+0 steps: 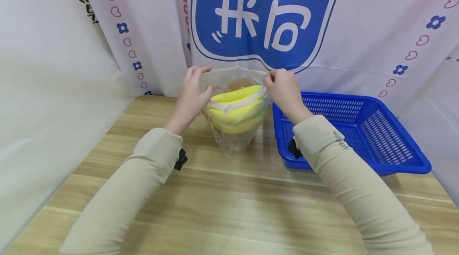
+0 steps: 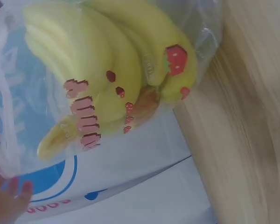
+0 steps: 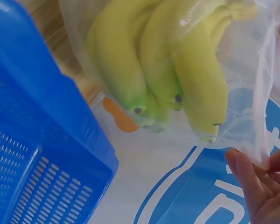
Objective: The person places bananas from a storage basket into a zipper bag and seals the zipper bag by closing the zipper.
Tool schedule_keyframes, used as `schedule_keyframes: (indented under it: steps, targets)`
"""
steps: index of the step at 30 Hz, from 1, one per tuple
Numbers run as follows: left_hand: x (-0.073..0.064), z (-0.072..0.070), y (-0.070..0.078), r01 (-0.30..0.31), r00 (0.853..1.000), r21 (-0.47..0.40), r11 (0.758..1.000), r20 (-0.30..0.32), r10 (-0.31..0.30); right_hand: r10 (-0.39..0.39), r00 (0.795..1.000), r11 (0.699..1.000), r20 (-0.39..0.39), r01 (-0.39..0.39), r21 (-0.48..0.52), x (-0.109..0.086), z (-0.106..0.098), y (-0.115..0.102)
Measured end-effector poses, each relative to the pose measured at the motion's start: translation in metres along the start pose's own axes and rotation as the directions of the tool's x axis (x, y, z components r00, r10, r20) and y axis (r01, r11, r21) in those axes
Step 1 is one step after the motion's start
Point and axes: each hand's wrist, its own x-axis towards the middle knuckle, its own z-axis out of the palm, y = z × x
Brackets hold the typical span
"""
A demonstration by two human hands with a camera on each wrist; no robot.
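A bunch of yellow bananas point(image 1: 234, 117) sits inside a clear plastic bag point(image 1: 229, 149) printed with small red strawberries. The bag stands upright with its mouth parted at the top. My right hand point(image 1: 285, 89) pinches the right corner of the bag's rim between thumb and fingers, as the right wrist view also shows. At the opposite corner, my left hand point(image 1: 190, 97) has its thumb and fingers apart, with fingertips point(image 2: 25, 187) right at the rim. Through the film, green-tipped banana ends show on the right side and a brown stem end on the left.
A blue perforated plastic basket point(image 1: 358, 131) stands on the wood-grain table point(image 1: 229, 207), to the right of the bag and partly behind my right forearm. Behind the table hangs a white curtain point(image 1: 157, 28) with a large blue printed panel.
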Motion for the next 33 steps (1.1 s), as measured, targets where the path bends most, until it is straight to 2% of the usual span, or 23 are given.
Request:
schedule_keyframes:
  steps: [1,3,5,7,8,10,13,16,19,22,26,29,33]
  targets:
    - [-0.002,0.001,0.000,-0.061,0.997,0.046,0.997,-0.035,0.063,0.020,1.000,1.000,0.005,-0.020,0.009,0.000,-0.001,-0.001]
    - [-0.007,0.003,0.001,-0.184,0.977,0.162,0.969,-0.073,0.198,0.058,0.998,0.998,0.010,-0.059,0.032,0.002,-0.002,-0.002]
    - [-0.011,0.005,0.002,-0.285,0.947,0.269,0.920,-0.070,0.313,0.087,0.996,0.995,0.017,-0.088,0.048,0.003,-0.003,-0.002]
    - [-0.015,0.007,0.003,-0.362,0.918,0.344,0.866,-0.030,0.396,0.110,0.994,0.992,0.022,-0.111,0.062,0.003,-0.005,-0.002]
    - [-0.016,0.008,0.003,-0.390,0.907,0.367,0.845,-0.004,0.421,0.116,0.993,0.991,0.023,-0.117,0.067,0.003,-0.005,-0.001]
    - [-0.020,0.010,0.004,-0.424,0.896,0.385,0.820,0.045,0.442,0.129,0.991,0.988,0.028,-0.130,0.079,0.003,-0.006,-0.001]
    - [-0.023,0.011,0.006,-0.434,0.896,0.405,0.805,0.100,0.432,0.155,0.987,0.983,0.035,-0.158,0.097,0.003,-0.006,0.001]
    - [-0.025,0.011,0.006,-0.416,0.907,0.409,0.812,0.121,0.404,0.183,0.982,0.976,0.048,-0.188,0.110,0.002,-0.007,0.003]
    - [-0.024,0.010,0.004,-0.390,0.918,0.398,0.831,0.102,0.382,0.195,0.979,0.973,0.053,-0.200,0.118,0.002,-0.007,0.004]
    - [-0.022,0.009,0.002,-0.347,0.933,0.374,0.860,0.049,0.356,0.207,0.976,0.969,0.059,-0.213,0.128,0.002,-0.007,0.004]
    - [-0.019,0.007,-0.001,-0.266,0.959,0.322,0.909,-0.009,0.284,0.232,0.969,0.960,0.089,-0.242,0.140,0.002,-0.008,0.002]
    - [-0.018,0.007,-0.002,-0.204,0.975,0.293,0.934,-0.026,0.221,0.230,0.966,0.958,0.120,-0.247,0.149,0.002,-0.007,0.000]
    - [-0.017,0.007,-0.003,-0.143,0.986,0.242,0.960,-0.045,0.158,0.204,0.968,0.960,0.148,-0.228,0.160,0.001,-0.006,-0.002]
